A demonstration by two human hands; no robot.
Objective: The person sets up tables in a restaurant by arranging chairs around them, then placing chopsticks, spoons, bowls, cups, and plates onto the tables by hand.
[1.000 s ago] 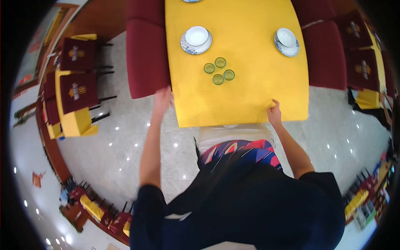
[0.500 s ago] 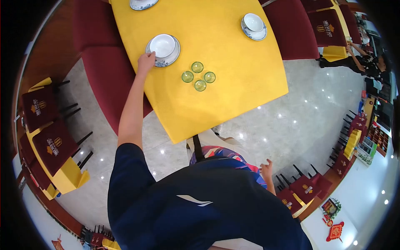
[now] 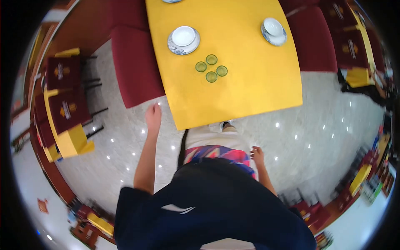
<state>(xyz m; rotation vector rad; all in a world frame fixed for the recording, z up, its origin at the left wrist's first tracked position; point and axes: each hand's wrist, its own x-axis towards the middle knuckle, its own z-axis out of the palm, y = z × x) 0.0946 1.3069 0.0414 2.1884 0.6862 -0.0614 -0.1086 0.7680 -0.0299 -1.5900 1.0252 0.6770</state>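
Note:
My left hand [image 3: 153, 117] hangs in the air beside the near left corner of the yellow-covered table [image 3: 233, 100], its fingers curled in and nothing visible in them. My right hand [image 3: 257, 155] is low at my right side, apart from the table, with its fingers loosely bent and slightly apart. A white bowl [image 3: 183, 36] sits on a blue-patterned plate [image 3: 183, 51] at the table's left edge. Several green glass cups [image 3: 211, 77] form a small cluster near the middle. Across at the right edge, another white bowl [image 3: 273, 26] rests on its own plate [image 3: 279, 41].
A dark red chair [image 3: 135, 71] stands along the table's left side, another chair [image 3: 312, 39] along its right. More yellow-covered tables [image 3: 73, 139] with red chairs line the room. A person [image 3: 368, 89] is at the far right. Grey tiled floor [image 3: 287, 129] surrounds me.
My left hand has let go of the bowl and plate at the left edge and drawn back off the table. My view has shifted, and my right hand's fingers are more bent.

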